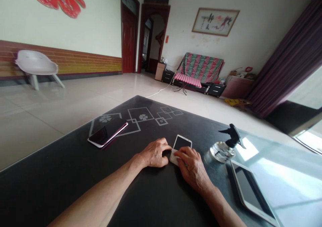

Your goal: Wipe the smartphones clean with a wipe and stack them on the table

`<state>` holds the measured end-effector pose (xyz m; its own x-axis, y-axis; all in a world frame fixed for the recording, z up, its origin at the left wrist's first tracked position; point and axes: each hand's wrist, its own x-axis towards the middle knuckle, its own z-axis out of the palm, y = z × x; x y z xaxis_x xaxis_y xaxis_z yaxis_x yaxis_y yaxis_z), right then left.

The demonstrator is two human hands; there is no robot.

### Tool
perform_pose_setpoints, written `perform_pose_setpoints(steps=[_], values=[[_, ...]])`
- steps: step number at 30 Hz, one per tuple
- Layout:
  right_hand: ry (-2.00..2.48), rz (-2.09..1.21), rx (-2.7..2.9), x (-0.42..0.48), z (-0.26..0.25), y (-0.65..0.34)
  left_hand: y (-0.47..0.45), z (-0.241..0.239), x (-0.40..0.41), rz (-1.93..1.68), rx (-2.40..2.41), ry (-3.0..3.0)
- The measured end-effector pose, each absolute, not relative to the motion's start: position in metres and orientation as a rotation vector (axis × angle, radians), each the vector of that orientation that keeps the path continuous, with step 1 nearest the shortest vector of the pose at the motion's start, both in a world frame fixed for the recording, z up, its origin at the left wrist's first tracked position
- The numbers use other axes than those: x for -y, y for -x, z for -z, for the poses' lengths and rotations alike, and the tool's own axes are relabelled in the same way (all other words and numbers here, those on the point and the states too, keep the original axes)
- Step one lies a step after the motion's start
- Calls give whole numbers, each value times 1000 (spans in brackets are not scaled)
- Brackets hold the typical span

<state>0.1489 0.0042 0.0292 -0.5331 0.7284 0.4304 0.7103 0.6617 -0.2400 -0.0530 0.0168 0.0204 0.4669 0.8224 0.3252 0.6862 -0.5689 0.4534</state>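
Note:
A white smartphone (182, 142) with a dark screen lies face up on the black table, between my two hands. My left hand (156, 153) rests on the tabletop with bent fingers, and its fingertips meet the phone's left edge. Fingers of my right hand (193, 168) are curled over the phone's lower part, pressing a small whitish piece (173, 157) that looks like folded cloth. The right hand hides much of that piece and the phone's lower end. Nearest on the right stands a clear spray bottle (221, 151) with a black trigger head.
A larger phone (108, 134) lies at the table's left side. A white tablet (254, 190) lies at the right, near the spray bottle. The glossy black table (141, 200) has printed squares and flowers. Beyond it are a white chair (36, 64) and a small striped table (187, 80).

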Motion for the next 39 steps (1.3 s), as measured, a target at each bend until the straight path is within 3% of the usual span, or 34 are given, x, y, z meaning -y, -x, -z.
perform_pose_setpoints(steps=[39], values=[[993, -136, 2282, -9, -25, -165, 50, -23, -15, -696, -1314, -2448]])
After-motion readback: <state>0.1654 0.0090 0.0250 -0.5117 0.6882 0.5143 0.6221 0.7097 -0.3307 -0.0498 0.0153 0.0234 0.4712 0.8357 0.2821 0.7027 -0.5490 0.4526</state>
